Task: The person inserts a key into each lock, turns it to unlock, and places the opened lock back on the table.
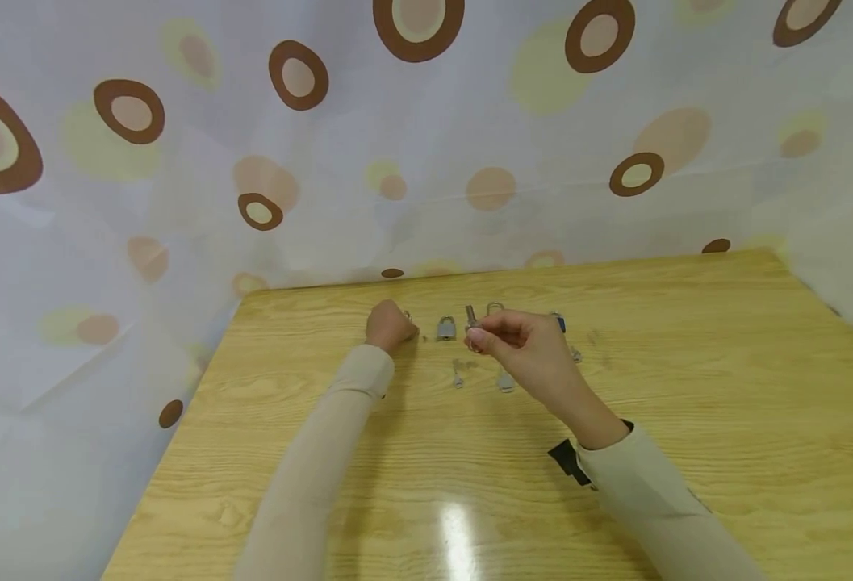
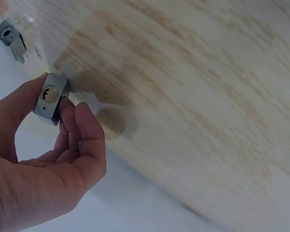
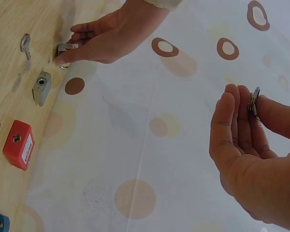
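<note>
My left hand [image 1: 388,325] reaches to the far left part of the table and grips a grey padlock [image 2: 50,98] between thumb and fingers. Its brass keyhole face shows in the left wrist view. Raised above the table, my right hand [image 1: 535,351] pinches a silver key [image 1: 471,316] between thumb and fingertips. The right wrist view has that key [image 3: 253,100] nearly edge-on, so whether there is more than one is unclear. Between the hands stands another grey padlock [image 1: 445,329]. A red padlock [image 3: 19,145] is further right, its body mostly hidden behind my right hand in the head view.
A blue padlock [image 1: 559,322] stands right of the red one. Loose keys lie nearer me: one key [image 1: 458,376] before the grey padlock, a second key [image 1: 506,382] beside my right hand, a third key [image 1: 575,355] behind it. A patterned sheet [image 1: 491,234] borders the wooden table [image 1: 426,452].
</note>
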A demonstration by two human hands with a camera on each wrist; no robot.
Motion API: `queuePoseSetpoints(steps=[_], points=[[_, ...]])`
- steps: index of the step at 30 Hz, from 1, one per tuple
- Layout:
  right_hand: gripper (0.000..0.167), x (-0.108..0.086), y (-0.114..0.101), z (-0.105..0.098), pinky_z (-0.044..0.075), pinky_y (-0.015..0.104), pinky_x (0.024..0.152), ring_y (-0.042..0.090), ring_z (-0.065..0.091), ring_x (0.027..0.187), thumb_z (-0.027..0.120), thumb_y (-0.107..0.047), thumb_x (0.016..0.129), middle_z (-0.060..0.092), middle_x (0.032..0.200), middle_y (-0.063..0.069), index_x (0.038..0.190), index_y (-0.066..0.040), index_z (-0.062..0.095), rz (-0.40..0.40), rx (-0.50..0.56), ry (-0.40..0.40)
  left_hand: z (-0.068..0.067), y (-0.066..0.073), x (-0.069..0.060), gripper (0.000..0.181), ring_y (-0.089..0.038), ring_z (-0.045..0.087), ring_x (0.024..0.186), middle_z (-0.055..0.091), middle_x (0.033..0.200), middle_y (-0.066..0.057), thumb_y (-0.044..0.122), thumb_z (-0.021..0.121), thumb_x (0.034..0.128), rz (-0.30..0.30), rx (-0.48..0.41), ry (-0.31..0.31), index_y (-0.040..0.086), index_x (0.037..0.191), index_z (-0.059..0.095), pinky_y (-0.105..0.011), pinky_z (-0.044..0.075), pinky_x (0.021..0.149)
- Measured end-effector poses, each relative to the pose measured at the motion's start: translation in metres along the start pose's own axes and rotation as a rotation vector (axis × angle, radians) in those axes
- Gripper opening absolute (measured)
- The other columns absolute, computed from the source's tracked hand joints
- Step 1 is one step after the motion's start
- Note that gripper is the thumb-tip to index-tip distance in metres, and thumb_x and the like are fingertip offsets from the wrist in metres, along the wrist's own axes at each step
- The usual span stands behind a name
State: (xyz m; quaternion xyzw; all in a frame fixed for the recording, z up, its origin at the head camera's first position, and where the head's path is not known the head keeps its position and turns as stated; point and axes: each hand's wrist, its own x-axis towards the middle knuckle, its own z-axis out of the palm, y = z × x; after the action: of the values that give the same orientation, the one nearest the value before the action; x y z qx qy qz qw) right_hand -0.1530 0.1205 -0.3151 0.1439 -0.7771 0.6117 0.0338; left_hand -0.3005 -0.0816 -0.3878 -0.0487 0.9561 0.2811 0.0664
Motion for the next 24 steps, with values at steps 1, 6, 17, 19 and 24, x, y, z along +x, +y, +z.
queuePoseSetpoints(steps=[1,6,17,19,24], points=[[0.020,0.000,0.000,0.000,0.055,0.027,0.079,0.025,0.068,0.091,0.064,-0.016,0.093,0.071,0.096,0.012,0.102,0.001,0.070,0.000,0.000,0.000,0.000,0.000,-0.001,0.015,-0.020,0.053,0.069,0.065,0.082,-0.013,0.012,0.073,0.0847,0.002,-0.008,0.001,-0.001,0.082,0.066,-0.038,0.053,0.075],[0.018,0.001,0.001,0.001,0.055,0.027,0.078,0.021,0.069,0.089,0.064,-0.014,0.093,0.071,0.096,0.013,0.102,0.001,0.070,0.009,0.003,0.000,-0.002,0.000,-0.004,0.013,-0.020,0.052,0.067,0.066,0.081,-0.013,0.011,0.069,0.0865,0.008,-0.049,0.015,-0.001,0.082,0.066,-0.037,0.053,0.071],[0.017,0.001,0.004,0.003,0.056,0.027,0.077,0.023,0.069,0.088,0.065,-0.012,0.093,0.071,0.094,0.013,0.101,0.001,0.070,0.002,-0.013,0.005,-0.008,-0.007,-0.003,0.015,-0.014,0.043,0.054,0.056,0.066,-0.007,0.012,0.067,0.0872,0.030,-0.146,0.035,-0.002,0.080,0.065,-0.028,0.040,0.054],[0.017,0.001,0.004,0.003,0.056,0.027,0.077,0.023,0.069,0.088,0.065,-0.013,0.093,0.070,0.094,0.012,0.101,0.001,0.070,0.005,-0.014,0.003,-0.010,-0.009,-0.004,0.016,-0.015,0.043,0.056,0.056,0.068,-0.007,0.013,0.067,0.0871,0.023,-0.168,0.032,0.000,0.080,0.064,-0.028,0.040,0.055],[0.018,0.001,0.003,0.004,0.056,0.027,0.077,0.023,0.069,0.088,0.065,-0.012,0.093,0.070,0.094,0.012,0.102,0.002,0.070,0.009,-0.017,-0.004,-0.015,-0.010,-0.008,0.038,-0.013,0.037,0.046,0.042,0.049,0.000,0.017,0.067,0.0885,-0.017,-0.275,-0.002,0.010,0.055,0.049,-0.027,0.036,0.049]])
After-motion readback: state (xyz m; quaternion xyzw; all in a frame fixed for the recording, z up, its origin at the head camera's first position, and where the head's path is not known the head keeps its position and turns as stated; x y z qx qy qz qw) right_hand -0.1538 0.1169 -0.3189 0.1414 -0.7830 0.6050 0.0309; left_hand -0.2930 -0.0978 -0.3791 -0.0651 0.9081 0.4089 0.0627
